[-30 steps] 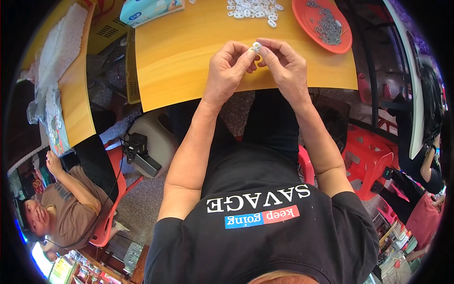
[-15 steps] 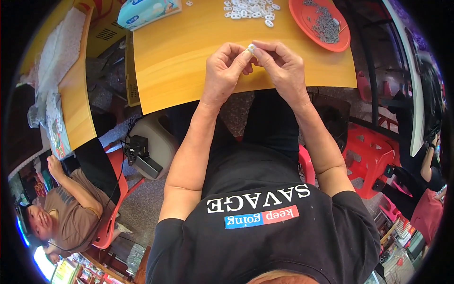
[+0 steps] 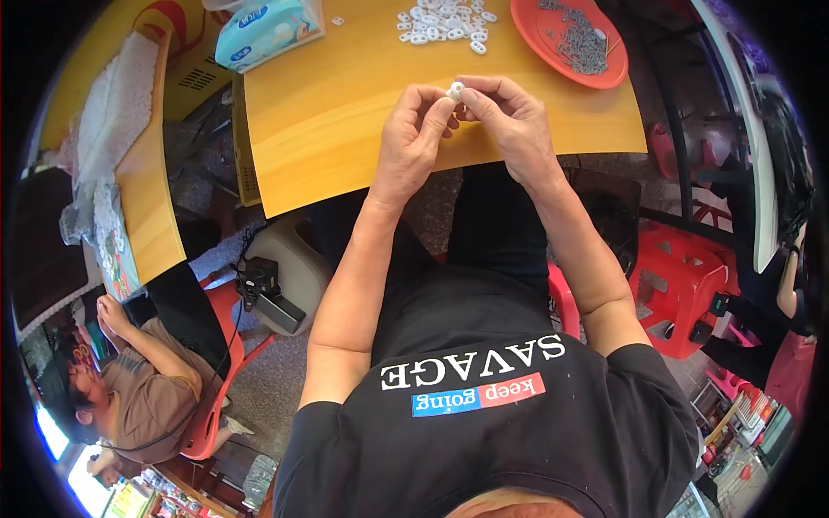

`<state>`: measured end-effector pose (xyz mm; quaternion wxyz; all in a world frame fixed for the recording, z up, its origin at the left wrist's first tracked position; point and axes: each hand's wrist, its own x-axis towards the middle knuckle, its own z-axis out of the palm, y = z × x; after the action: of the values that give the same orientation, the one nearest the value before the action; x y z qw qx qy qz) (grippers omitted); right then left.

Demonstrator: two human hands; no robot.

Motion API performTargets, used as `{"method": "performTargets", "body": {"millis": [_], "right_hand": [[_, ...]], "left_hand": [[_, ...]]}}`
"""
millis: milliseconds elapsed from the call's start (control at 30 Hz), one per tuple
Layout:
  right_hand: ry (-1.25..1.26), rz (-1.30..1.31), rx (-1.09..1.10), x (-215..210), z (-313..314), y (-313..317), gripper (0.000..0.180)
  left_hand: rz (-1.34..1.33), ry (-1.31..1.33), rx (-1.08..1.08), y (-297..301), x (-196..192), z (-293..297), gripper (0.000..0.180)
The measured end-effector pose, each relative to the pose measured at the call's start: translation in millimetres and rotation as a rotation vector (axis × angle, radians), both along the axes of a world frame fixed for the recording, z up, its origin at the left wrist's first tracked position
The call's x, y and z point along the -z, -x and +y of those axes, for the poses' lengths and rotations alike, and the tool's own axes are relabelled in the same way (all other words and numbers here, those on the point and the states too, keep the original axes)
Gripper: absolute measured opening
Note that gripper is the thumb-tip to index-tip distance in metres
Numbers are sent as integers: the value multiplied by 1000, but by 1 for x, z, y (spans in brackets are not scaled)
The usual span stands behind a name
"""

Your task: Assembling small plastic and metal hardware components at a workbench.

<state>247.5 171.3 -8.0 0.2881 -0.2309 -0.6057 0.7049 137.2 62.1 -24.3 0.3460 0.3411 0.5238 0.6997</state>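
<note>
Just over the near part of the wooden table [image 3: 319,129], a small white plastic piece [image 3: 456,90] with a round hole is pinched between my two hands. My left hand [image 3: 414,134] is closed on its left side with thumb and fingers. From the right, my right hand [image 3: 514,125] grips the same piece between thumb and index finger. The fingers cover most of it. Beyond my hands lies a heap of white two-holed oval pieces [image 3: 445,21]. At the far right, a red plate [image 3: 534,39] holds many small grey screw-like parts [image 3: 584,50].
A blue and white tissue pack [image 3: 272,34] stands at the table's far left, with one loose white piece [image 3: 338,20] beside it. Left of me, a person [image 3: 155,371] sits by another wooden table [image 3: 155,198]. Red stools [image 3: 682,276] stand at the right.
The white piece has turned slightly between my fingers; both hands keep their hold. The whole view has shifted a little. The person at left has lowered their head.
</note>
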Motion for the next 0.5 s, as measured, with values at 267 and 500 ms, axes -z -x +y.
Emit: {"method": "performTargets", "body": {"millis": [267,500], "right_hand": [[149,134,-81,-25,-12,-4,36],[198,226,-94,-34,-26,-3,53]], "left_hand": [[-103,-162,17,-4,-10,-5,36],[-234,-260,120,-9,-13,-9,44]]}}
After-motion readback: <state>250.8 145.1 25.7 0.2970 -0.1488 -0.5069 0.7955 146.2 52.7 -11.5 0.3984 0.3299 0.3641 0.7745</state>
